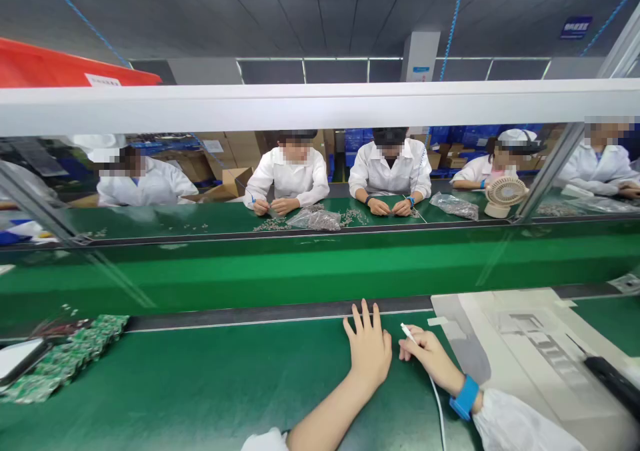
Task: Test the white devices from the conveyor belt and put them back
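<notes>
My left hand [369, 348] lies on the green work surface [225, 378] near its far edge, palm down, with its fingers spread and nothing held. Just to its right, my right hand [425, 352] pinches the white plug end of a cable [407, 332]. From there the white cable runs down under the wrist toward the bottom edge of the view. A blue band [465, 396] circles my right wrist, below a white sleeve.
Green circuit boards [75, 354] and a white-topped device [19, 359] lie at left. Taped sheets [540, 344] and a dark tool [613, 378] are at right. Beyond a green conveyor [300, 264], several people in white coats work beside plastic bags [320, 218] and a fan [504, 194].
</notes>
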`<state>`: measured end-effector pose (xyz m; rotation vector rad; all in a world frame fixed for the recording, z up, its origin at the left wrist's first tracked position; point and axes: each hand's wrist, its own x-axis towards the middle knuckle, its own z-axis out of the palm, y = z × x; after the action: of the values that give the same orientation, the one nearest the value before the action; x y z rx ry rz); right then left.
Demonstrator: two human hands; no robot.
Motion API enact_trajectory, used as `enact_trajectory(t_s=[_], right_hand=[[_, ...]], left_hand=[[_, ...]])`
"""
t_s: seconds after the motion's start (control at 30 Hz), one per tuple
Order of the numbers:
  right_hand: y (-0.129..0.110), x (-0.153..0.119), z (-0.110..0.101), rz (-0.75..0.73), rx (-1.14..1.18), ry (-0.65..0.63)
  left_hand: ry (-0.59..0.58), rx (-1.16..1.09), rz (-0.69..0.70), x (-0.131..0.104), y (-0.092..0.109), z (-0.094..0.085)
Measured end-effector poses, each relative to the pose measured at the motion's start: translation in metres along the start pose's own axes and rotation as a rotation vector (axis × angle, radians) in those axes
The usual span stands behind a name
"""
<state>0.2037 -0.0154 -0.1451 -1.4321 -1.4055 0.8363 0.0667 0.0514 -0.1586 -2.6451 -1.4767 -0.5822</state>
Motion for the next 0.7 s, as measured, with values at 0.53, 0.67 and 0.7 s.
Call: enact_trajectory(t_s=[0.53, 0.67, 0.7], right_hand=[[-0.0046, 0.0001, -0.0022, 0.041, 0.033, 0.034], [0.0003, -0.0004, -0.0027, 0.068, 0.092, 0.087], [0.0011, -0.0006, -0.0027, 0.072, 0.093, 0.089]], left_hand=[[0.005, -0.03, -0.024, 0.001, 0.0026, -0.0081], [0.008, -0.035, -0.023, 0.0006, 0.0029, -0.0083], [0.01, -0.036, -0.023, 0.0005, 0.0028, -0.0084]])
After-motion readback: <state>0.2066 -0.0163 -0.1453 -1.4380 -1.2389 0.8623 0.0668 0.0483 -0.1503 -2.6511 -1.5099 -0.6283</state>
